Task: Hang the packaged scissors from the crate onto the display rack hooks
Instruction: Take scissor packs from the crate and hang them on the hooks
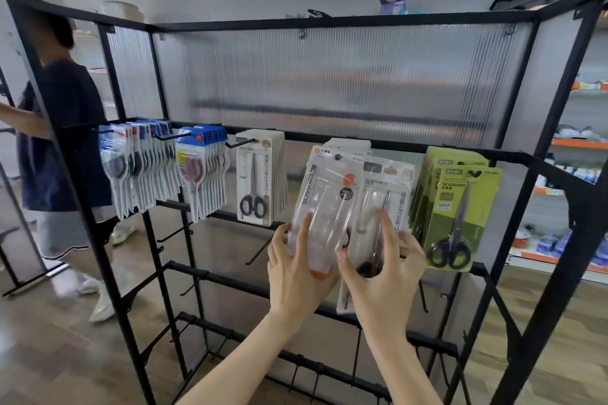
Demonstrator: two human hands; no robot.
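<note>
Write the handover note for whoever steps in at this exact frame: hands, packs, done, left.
Left hand holds an orange-trimmed scissors pack by its lower end.
Right hand holds a white scissors pack beside it.
Done: the top rail carries blue packs, white packs and green packs.
Left: hook both held packs; lower hooks are bare. Crate out of view.

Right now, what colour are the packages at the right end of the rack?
Olive green packages, holding black-handled scissors; the head view shows them.

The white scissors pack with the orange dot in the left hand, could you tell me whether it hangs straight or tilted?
Tilted: the white scissors pack with the orange dot leans top-right, its bottom gripped by the left hand.
</note>
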